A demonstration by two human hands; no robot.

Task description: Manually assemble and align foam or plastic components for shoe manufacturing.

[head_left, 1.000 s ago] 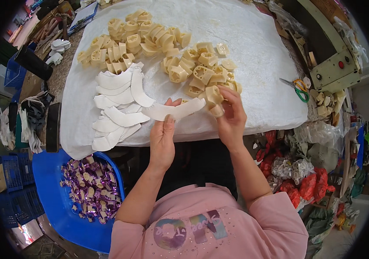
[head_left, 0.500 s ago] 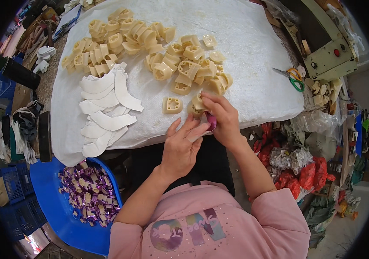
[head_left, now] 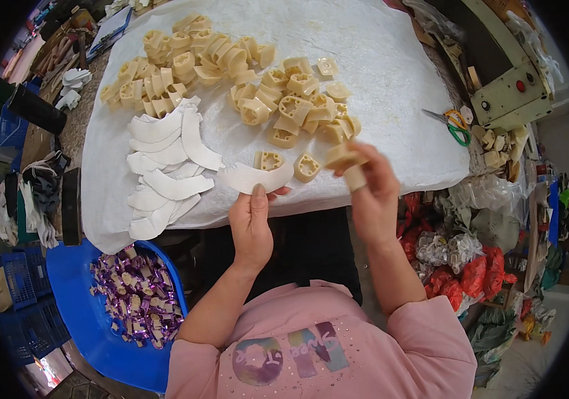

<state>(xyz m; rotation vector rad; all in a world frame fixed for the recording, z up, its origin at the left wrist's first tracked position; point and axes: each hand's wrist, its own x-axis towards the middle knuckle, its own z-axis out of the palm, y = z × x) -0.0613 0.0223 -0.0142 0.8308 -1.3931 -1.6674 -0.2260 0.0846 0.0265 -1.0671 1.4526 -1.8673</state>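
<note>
A white sheet (head_left: 391, 100) spreads before the person, bearing heaped, hollow, cream plastic-looking blocks (head_left: 293, 108) toward the far side and overlapping flat, white, curved strips (head_left: 165, 147) at left. Near its edge, the left hand (head_left: 252, 223) pinches one more white curved strip (head_left: 261, 176), thumb above, fingers beneath. The right hand (head_left: 376, 196), blurred, grips a cream curved block (head_left: 342, 157) jutting leftward from its fingers.

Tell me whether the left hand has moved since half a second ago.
Yes. Judged against the pile of white strips, the left hand has moved left, closer to that pile.
</note>
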